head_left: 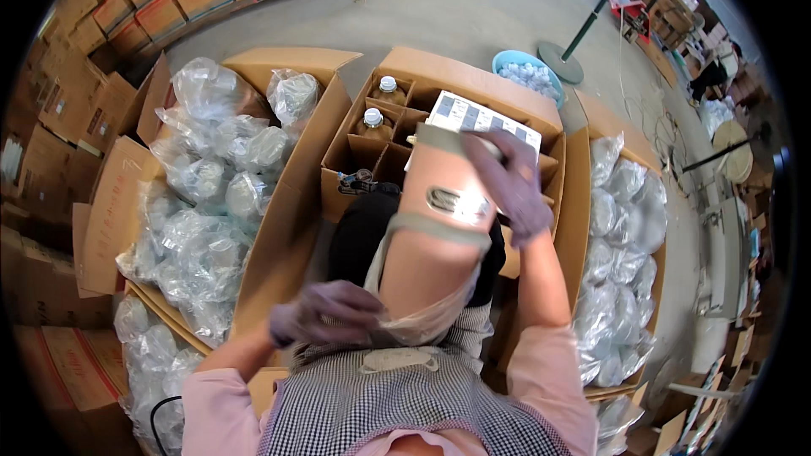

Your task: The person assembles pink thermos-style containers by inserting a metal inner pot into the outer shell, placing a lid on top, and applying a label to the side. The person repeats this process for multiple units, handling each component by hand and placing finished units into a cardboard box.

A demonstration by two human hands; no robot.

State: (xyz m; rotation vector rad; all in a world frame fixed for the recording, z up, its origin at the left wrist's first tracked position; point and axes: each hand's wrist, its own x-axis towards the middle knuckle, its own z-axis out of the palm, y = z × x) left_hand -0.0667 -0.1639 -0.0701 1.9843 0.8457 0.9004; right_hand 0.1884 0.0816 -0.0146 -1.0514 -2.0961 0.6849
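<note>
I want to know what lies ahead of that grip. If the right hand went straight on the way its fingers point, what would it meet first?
Likely the white printed box lying across the divided carton: the right hand, gripping the bagged amber bottle, points up and left toward it. Depth is unclear.

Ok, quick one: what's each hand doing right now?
Left hand: closed on the clear plastic bag end at the bottom of the big amber bottle.
Right hand: gripping the upper part of that bottle.

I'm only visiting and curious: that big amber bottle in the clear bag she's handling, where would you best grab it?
Probably as shown: the amber bottle lies tilted and too wide for one hand, so the right hand grips its upper end from the right while the left hand supports the bagged lower end.
</note>
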